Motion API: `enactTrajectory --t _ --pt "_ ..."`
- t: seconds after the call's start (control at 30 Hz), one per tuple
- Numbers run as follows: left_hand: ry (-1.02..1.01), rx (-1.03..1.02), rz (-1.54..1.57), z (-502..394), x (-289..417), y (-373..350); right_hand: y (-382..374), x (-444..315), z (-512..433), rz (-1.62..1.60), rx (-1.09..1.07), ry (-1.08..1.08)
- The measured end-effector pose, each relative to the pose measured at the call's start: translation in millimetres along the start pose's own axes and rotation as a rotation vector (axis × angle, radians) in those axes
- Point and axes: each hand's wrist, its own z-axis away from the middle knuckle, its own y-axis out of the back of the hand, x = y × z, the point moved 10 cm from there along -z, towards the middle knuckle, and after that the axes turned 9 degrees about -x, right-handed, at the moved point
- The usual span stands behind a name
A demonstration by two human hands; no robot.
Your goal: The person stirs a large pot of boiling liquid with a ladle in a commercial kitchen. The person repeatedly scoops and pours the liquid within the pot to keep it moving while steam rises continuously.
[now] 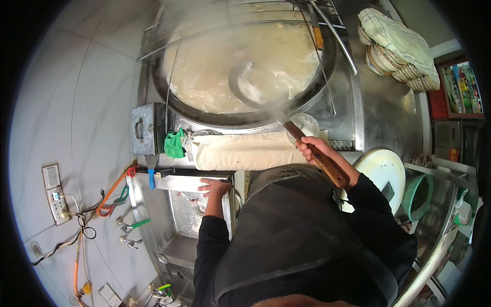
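Note:
My right hand (315, 149) is closed round the wooden handle of a large metal ladle (293, 130). The ladle's bowl lies in cloudy, steaming liquid (203, 73) inside a very large round pot (245, 123). My left hand (215, 187) rests with its fingers spread on the metal rim of a sink. Between me and the pot lies a folded cream cloth (245, 151), with a clear bowl (307, 123) holding something white at its right end. Metal rods cross over the pot, and a wooden-handled tool (317, 38) hangs at its right side.
Left of the cloth are a green cloth (174, 144), a metal box (144, 130) and a blue-handled scraper (151, 178). Cables and scissors (111, 205) hang on the tiled wall. Stacked bowls (379, 61) under a towel, a round white board (383, 169) and a green basket (416, 199) stand right.

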Motion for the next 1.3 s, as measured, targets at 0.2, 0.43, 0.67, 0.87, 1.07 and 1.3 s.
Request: enactTrajectory --t 0.2,0.43,0.67,0.87,1.07,1.3 --pt "-0.027 -0.013 -0.014 7 3 2 30 -39 10 -0.047 0.132 0.131" --pt "-0.032 -0.013 -0.017 -2 -1 -2 51 -120 -10 0.019 0.243 0.336" --pt "-0.022 -0.028 0.02 -8 -2 -2 43 -218 -52 0.244 0.278 0.394" --pt "-0.027 -0.057 0.0 3 0 0 15 -307 -99 0.277 0.213 0.462" --pt "-0.09 -0.062 -0.024 0 3 1 -6 -381 -148 0.367 0.257 0.474" --pt "-0.081 -0.075 0.017 0 0 -1 -5 -435 -231 0.58 0.384 0.522"
